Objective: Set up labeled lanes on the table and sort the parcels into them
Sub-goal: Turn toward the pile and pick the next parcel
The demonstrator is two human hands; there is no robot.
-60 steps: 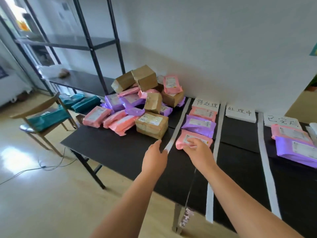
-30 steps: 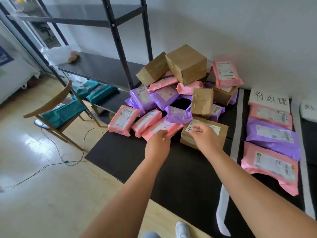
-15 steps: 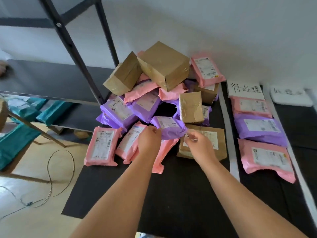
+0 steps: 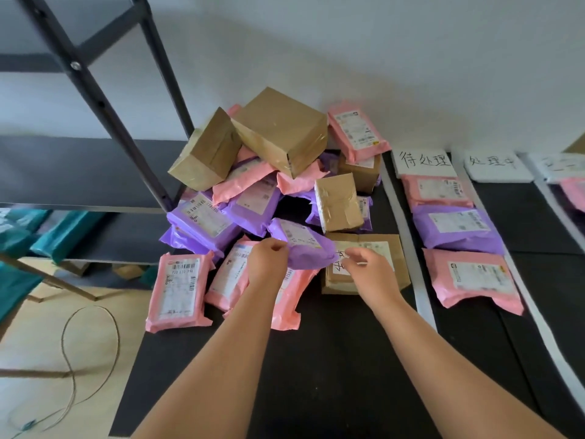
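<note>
Left grip (image 4: 267, 258) closed onto purple mailer (image 4: 305, 245), right grip (image 4: 368, 264) just beside

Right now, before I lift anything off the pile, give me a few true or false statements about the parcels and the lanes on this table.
1. The left hand grips a purple parcel at the front of the pile. True.
2. The lane under the first sign holds two parcels. False: it holds three, a pink mailer, a purple mailer and a second pink mailer.
3. A large brown box sits on top of the pile. True.
4. The lane strips are black and the table is white. False: the strips are white and the table is black.
</note>
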